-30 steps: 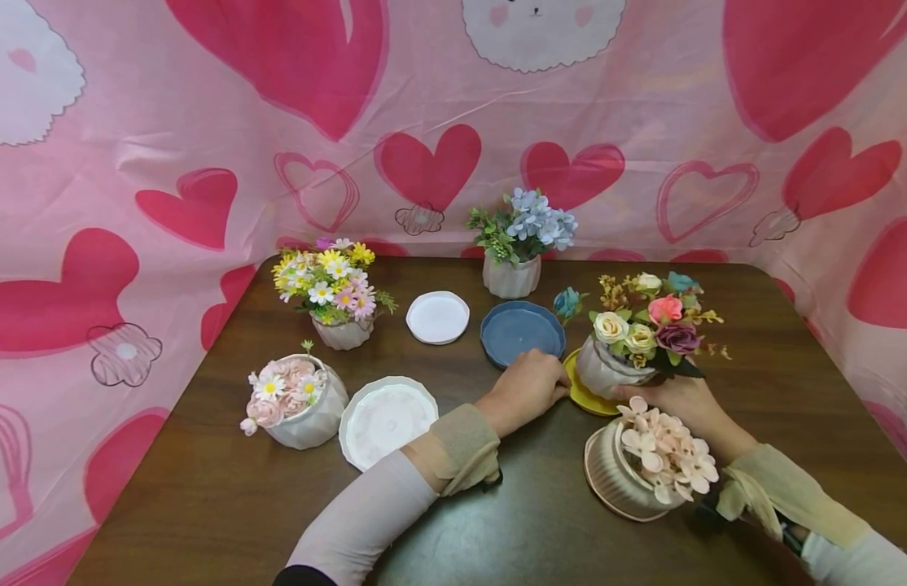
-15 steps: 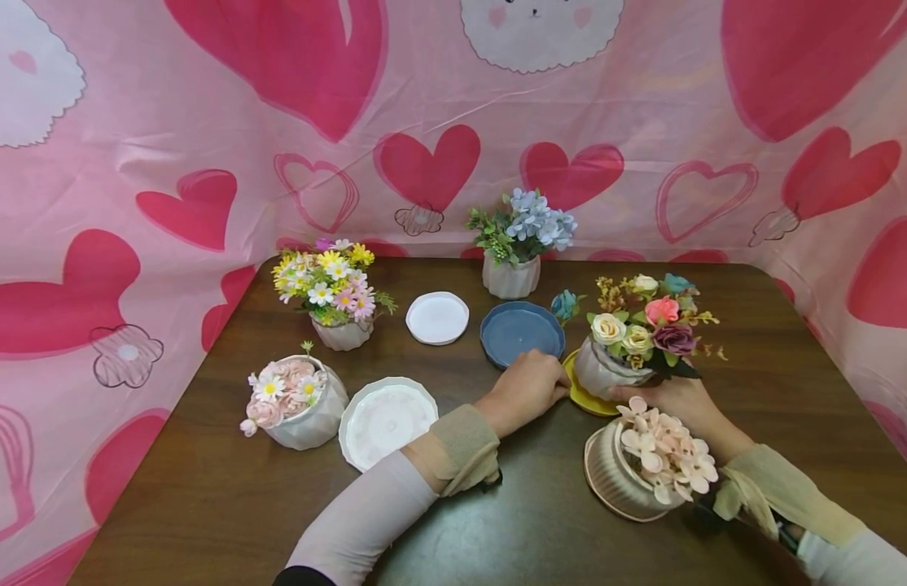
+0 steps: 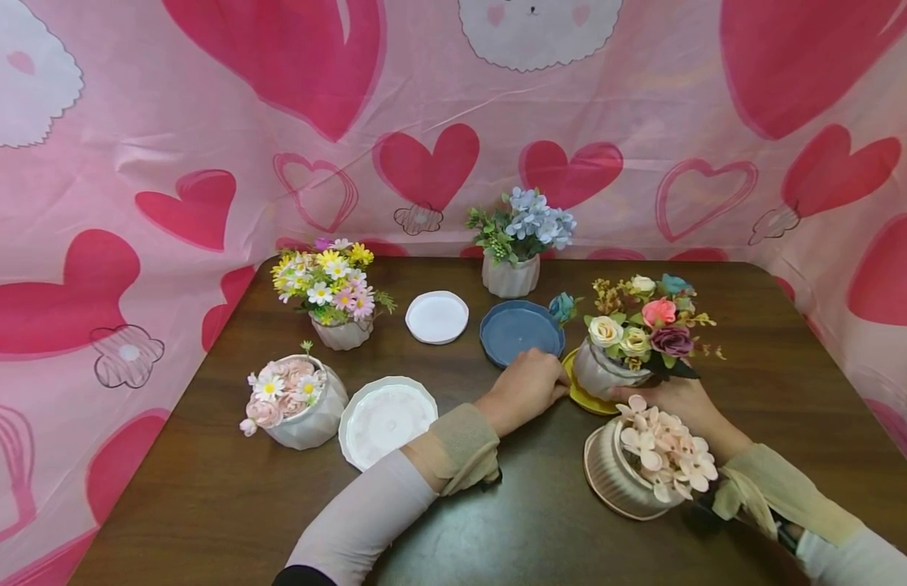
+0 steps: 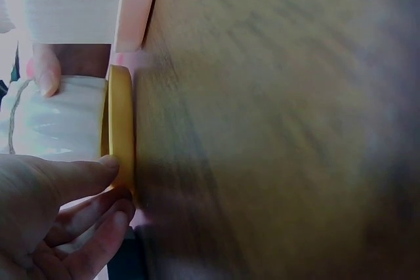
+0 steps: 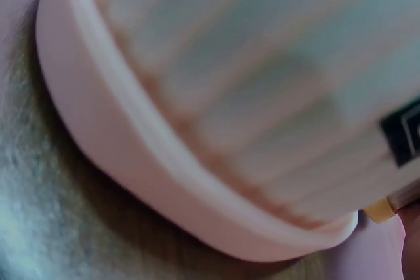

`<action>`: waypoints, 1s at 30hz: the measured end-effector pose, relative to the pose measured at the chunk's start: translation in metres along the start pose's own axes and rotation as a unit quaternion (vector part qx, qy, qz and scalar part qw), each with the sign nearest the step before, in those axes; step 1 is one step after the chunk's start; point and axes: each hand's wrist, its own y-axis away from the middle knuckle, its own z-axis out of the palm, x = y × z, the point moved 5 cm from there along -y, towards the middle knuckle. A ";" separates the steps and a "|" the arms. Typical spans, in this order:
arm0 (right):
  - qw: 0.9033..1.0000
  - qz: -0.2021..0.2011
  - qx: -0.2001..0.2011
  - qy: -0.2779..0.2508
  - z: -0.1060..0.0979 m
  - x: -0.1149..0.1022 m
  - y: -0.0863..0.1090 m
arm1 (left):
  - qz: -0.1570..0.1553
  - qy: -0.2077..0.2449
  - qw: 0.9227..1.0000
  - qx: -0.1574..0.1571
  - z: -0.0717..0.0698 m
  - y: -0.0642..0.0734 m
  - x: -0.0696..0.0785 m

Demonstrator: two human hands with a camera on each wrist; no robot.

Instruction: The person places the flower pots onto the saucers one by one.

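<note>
My left hand (image 3: 525, 392) pinches the rim of a yellow saucer (image 4: 121, 122) between thumb and fingers. On that saucer sits a whitish flower pot (image 3: 603, 366), filled with artificial roses (image 3: 647, 321) in cream, coral, purple and teal. My right hand (image 3: 669, 400) grips the pot's near right side, partly hidden behind the pale peach flowers (image 3: 669, 448) of a ribbed pot. In the left wrist view, the right thumb (image 4: 47, 73) lies against the whitish pot's wall. The ribbed pot (image 5: 262, 109) stands in a pink saucer (image 5: 144, 142), which fills most of the right wrist view.
Blue saucer (image 3: 523, 334) lies just beyond my left hand, with a small white saucer (image 3: 437, 317) and a larger white saucer (image 3: 389, 419) to its left. Other potted flowers stand at the back (image 3: 510, 275), at the left back (image 3: 343, 332) and at left (image 3: 307, 419).
The pot of roses has shifted very slightly to the left over the yellow saucer, with my right hand still on it. My left hand has stayed in place.
</note>
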 end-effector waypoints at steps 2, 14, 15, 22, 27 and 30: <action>1.000 0.002 0.003 -0.011 0.000 0.000 0.000 | 0.001 -0.002 1.000 0.001 0.000 0.000 0.000; 0.999 0.028 -0.002 -0.031 0.003 0.004 -0.001 | -0.004 0.001 1.000 -0.006 -0.001 0.000 0.001; 0.999 0.032 -0.006 -0.020 0.004 0.005 -0.001 | -0.003 -0.001 1.000 -0.007 -0.001 0.000 0.001; 0.999 0.036 -0.011 -0.026 0.006 0.008 -0.003 | -0.004 -0.005 1.000 -0.008 0.000 -0.001 0.001; 0.997 0.018 -0.003 -0.076 0.007 0.008 -0.002 | -0.005 0.001 1.000 -0.009 0.001 -0.001 0.000; 0.996 0.009 0.000 -0.092 0.007 0.007 -0.003 | -0.007 0.004 1.000 -0.008 0.001 -0.001 -0.001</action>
